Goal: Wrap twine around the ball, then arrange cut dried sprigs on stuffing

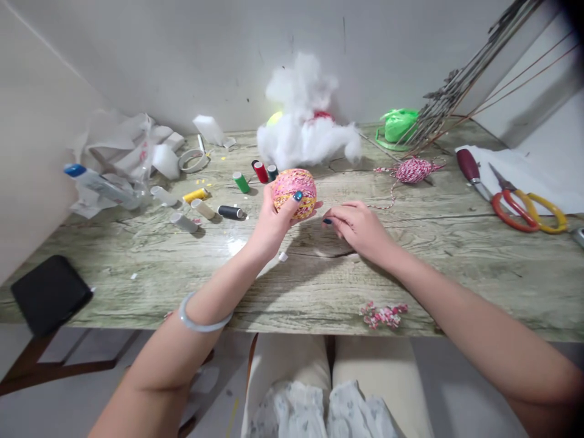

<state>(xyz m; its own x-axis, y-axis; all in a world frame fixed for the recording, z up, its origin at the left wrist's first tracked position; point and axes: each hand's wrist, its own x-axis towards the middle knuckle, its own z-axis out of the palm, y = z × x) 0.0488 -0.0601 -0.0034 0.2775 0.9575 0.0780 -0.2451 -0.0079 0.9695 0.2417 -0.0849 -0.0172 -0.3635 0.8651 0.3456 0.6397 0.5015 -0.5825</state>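
Left hand [272, 225] extending in from lower left, grip clamping around pink-yellow yarn ball [292, 182] at frame centre, right hand [358, 228] lying palm down just beside it on tabletop [433, 261], grip curling together.

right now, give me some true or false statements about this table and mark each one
1. The left hand holds the pink and yellow ball. True.
2. The right hand holds the scissors. False: they lie untouched far to its right; the hand rests on the table.
3. White stuffing sits behind the ball. True.
4. The red and white twine lies left of the ball. False: it lies to the right.
5. A bracelet is on the right wrist. False: the left.
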